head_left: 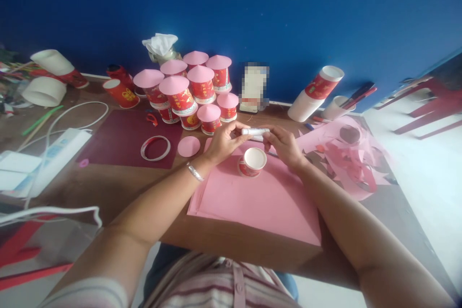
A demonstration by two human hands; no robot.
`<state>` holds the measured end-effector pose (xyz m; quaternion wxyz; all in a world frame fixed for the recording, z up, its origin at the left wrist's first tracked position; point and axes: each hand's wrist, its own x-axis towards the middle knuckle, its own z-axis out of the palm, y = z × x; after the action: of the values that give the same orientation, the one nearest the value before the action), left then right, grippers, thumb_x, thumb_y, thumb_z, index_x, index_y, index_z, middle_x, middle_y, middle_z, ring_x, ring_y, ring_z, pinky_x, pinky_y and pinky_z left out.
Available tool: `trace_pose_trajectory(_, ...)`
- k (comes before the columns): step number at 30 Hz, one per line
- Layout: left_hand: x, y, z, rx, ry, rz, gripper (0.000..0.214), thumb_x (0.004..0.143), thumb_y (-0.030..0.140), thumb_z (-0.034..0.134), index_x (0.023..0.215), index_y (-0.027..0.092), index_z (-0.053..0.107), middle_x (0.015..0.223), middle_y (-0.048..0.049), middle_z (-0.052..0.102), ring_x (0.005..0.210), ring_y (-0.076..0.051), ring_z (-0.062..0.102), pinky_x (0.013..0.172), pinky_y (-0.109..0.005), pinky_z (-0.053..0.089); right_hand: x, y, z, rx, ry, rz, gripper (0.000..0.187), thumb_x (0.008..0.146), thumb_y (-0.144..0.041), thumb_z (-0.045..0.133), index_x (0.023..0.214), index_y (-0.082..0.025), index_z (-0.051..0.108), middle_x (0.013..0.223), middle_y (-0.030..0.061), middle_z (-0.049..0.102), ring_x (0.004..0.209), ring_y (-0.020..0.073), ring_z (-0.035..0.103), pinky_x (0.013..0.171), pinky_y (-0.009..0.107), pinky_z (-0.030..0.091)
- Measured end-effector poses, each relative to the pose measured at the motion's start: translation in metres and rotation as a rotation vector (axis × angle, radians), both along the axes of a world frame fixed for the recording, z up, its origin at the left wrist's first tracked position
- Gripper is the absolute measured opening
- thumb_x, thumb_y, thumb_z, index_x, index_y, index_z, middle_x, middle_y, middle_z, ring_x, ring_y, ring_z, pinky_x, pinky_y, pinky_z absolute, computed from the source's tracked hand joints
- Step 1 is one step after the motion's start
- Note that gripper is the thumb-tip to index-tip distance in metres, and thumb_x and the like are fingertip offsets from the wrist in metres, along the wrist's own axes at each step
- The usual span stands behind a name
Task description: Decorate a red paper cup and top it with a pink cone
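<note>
Both hands hold a small white tube (255,132) that looks like a glue stick, level above the pink paper. My left hand (229,139) grips its left end between thumb and fingers. On the right end, the fingers of my right hand (283,146) are closed. Just below the hands stands a short red-and-white paper cup (252,162), its pale round face up. It rests on a stack of pink paper sheets (260,202). To the left lie a pink paper disc (188,146) and a white-and-red ring (155,148) on a dark red sheet (122,139).
Several red cups with pink cone tops (173,85) stand stacked at the back left. A phone (254,87) leans against the blue wall. Pink paper scraps (346,149) and a tilted stack of cups (315,94) are at right. A white cable (47,144) crosses the left side.
</note>
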<state>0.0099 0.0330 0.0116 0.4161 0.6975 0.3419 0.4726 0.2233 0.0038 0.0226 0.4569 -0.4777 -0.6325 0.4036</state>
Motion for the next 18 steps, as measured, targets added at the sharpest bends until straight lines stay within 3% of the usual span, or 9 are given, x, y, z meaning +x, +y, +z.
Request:
trace_pose_trajectory(6,-0.001,0.000,0.001,-0.021,-0.011,-0.007,0.029,0.086,0.042,0.076,0.100,0.016,0.070,0.092,-0.0063,0.075,0.083,-0.017,0.069,0.075,-0.029,0.055,0.000,-0.001,0.002,-0.097,0.075,0.027,0.048,0.089,-0.067,0.066,0.094,-0.020,0.065,0.058,-0.0056,0.055,0.048,0.0125,0.056,0.051,0.028,0.047)
trace_pose_trajectory(12,-0.001,-0.001,0.002,0.029,0.036,-0.001,0.027,0.087,0.041,0.075,0.098,0.017,0.070,0.089,-0.0049,0.075,0.081,-0.016,0.069,0.075,-0.029,0.054,0.000,-0.002,0.005,-0.089,0.010,0.064,0.050,0.095,-0.065,0.059,0.072,-0.021,0.058,0.056,-0.0032,0.056,0.048,0.0113,0.055,0.053,0.027,0.045)
trace_pose_trajectory(15,-0.001,0.001,0.002,0.019,0.048,-0.011,0.026,0.089,0.042,0.073,0.098,0.018,0.069,0.091,-0.0048,0.075,0.084,-0.017,0.069,0.076,-0.030,0.055,0.000,-0.001,0.001,-0.136,0.060,0.065,0.051,0.092,-0.067,0.062,0.072,-0.021,0.059,0.059,-0.0016,0.058,0.050,0.0122,0.056,0.052,0.027,0.048)
trace_pose_trajectory(18,0.000,0.004,-0.002,0.043,0.095,0.011,0.025,0.088,0.038,0.075,0.103,0.019,0.068,0.093,-0.0040,0.072,0.085,-0.017,0.067,0.078,-0.030,0.054,0.002,0.005,-0.007,-0.187,0.197,0.046,0.048,0.085,-0.068,0.070,0.083,-0.020,0.063,0.067,0.0001,0.063,0.055,0.0140,0.061,0.051,0.028,0.051)
